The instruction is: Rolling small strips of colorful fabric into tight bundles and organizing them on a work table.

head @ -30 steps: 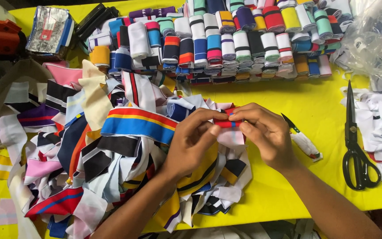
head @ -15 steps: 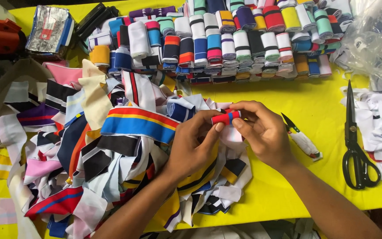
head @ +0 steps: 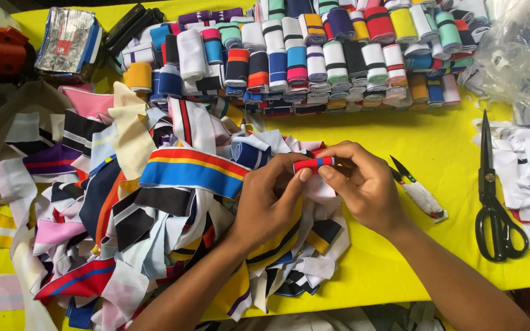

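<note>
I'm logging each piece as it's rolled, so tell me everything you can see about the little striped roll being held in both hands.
The small fabric roll is a short, tight cylinder of ribbed-looking knit, red with a blue and white band near its right end. It lies roughly level, above the pile of loose striped strips. The left hand pinches its left end and the right hand its right end, fingers wrapped over the top. Its underside is hidden.

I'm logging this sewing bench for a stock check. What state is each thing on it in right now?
Red-and-blue strip: rolled tight, pinched by both hands.
Left hand: closed on the strip.
Right hand: closed on the strip.
Loose strips: unrolled, heaped in a tangle.
Finished rolls: rolled, stacked in rows.
Black scissors: shut, lying flat.
Small snips: lying flat, blades slightly apart.
</note>
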